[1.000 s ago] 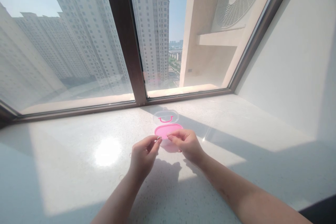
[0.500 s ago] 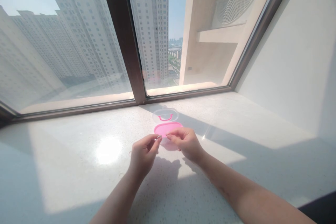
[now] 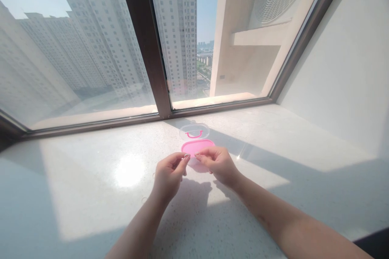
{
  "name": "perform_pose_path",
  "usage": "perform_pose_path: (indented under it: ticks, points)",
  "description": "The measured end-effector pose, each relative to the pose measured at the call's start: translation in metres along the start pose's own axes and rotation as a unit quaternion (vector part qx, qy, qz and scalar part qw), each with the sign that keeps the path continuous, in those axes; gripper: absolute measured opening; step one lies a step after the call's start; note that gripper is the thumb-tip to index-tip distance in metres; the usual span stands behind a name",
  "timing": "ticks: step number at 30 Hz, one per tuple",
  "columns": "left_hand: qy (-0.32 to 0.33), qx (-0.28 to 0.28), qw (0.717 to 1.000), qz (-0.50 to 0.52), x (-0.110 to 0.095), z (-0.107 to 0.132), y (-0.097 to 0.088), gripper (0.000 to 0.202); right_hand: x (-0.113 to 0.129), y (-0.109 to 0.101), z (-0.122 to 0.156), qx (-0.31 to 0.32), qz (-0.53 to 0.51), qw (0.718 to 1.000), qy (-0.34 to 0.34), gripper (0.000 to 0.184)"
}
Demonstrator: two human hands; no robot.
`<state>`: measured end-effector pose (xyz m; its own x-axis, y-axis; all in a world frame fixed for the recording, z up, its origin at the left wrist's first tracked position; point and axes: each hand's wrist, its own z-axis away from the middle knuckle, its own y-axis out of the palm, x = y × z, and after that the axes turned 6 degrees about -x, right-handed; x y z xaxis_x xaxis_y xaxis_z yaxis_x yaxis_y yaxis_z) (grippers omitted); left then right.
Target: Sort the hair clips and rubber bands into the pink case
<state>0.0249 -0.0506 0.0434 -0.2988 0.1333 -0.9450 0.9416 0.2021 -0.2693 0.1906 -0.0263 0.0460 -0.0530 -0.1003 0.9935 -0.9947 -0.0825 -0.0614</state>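
Note:
A small pink box (image 3: 198, 145) stands on the sill with its clear lid (image 3: 186, 132) swung back toward the window; the lid carries a pink curved handle. My left hand (image 3: 170, 176) is closed in a pinch at the box's near left, and a tiny pale thing (image 3: 187, 155) shows at its fingertips, too small to name. My right hand (image 3: 221, 166) is also pinched, with its fingertips over the box's near edge, close to the left ones. Whether it holds anything is hidden. Both hands cover part of the box's front.
The pale speckled windowsill (image 3: 97, 210) carries sun glare and shadows. Faint small loops (image 3: 144, 199) lie left of my left wrist. Behind the box runs a brown window frame (image 3: 162, 109); a white wall (image 3: 340, 68) rises at the right.
The whole view has shifted slightly, so everything sits a little further right and higher. Both hands keep their pinch over the box, with hardly any movement against it.

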Motion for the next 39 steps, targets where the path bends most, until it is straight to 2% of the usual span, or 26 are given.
perform_pose_path:
  ticks: [18, 39]
  points:
    - [-0.023, 0.019, 0.999, 0.027, 0.0035, -0.0007, 0.0004, 0.027, 0.0038, -0.0017, 0.0009, 0.008, 0.0, 1.0, 0.013, 0.027]
    - [-0.019, 0.016, 0.999, 0.035, 0.0019, -0.001, 0.0005, 0.025, -0.0004, -0.003, 0.0011, 0.005, -0.004, 1.0, -0.014, 0.025]
